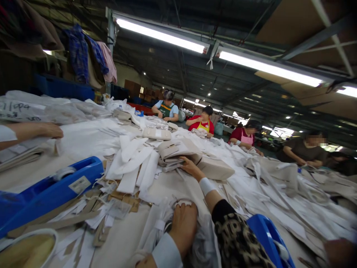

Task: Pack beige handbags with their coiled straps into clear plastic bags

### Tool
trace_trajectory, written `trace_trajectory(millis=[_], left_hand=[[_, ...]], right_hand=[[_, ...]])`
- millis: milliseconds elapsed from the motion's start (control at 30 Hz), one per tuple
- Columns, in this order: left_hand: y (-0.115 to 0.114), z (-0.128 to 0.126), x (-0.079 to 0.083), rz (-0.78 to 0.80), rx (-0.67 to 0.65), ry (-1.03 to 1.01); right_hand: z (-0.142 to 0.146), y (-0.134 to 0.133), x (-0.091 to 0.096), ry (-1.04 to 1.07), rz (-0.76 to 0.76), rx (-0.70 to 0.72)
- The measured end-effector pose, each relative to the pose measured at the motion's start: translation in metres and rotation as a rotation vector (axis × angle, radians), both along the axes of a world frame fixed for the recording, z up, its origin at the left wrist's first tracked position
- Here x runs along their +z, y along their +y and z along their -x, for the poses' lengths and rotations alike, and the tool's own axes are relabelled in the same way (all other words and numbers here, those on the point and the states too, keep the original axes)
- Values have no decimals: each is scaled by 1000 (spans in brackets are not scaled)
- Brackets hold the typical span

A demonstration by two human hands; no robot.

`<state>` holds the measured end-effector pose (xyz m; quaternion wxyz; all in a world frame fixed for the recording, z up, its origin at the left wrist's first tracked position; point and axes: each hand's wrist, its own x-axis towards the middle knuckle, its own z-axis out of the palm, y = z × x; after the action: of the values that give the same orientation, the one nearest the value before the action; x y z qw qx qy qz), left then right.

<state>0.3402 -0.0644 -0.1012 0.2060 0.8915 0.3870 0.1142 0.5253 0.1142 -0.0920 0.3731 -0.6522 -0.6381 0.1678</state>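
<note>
Across a cluttered tabletop (122, 238), the left hand (182, 227) curls shut around a near bundle of white strips (159, 220) while the right hand (190, 166), fingers open, rests farther off against a stack of beige pieces (216, 168).

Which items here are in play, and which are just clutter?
In play:
left hand closed on white bundle
right hand on beige stack

Lying about:
tape dispenser
white strips
card scraps
co-worker's hand

Tape dispenser (55, 188): glossy blue plastic; white strips (131, 167) & beige pcs (216, 168): matt, smooth cloth.
</note>
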Motion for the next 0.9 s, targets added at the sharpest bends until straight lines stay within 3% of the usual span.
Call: trace_trajectory(millis=[233, 333, 567, 900], left_hand=[[-2, 1, 1, -45, -12, -24], [-2, 2, 1, -53, -10, -27], [0, 0, -1, -103, -14, -2], [1, -2, -3, -108, -18, 11]], right_hand=[[-93, -129, -6, -113, 236, -398], [-114, -163, -15, -214, 344, -516], [-119, -160, -42, -420, 528, -615], [-125, -151, -47, -660, 585, -630]])
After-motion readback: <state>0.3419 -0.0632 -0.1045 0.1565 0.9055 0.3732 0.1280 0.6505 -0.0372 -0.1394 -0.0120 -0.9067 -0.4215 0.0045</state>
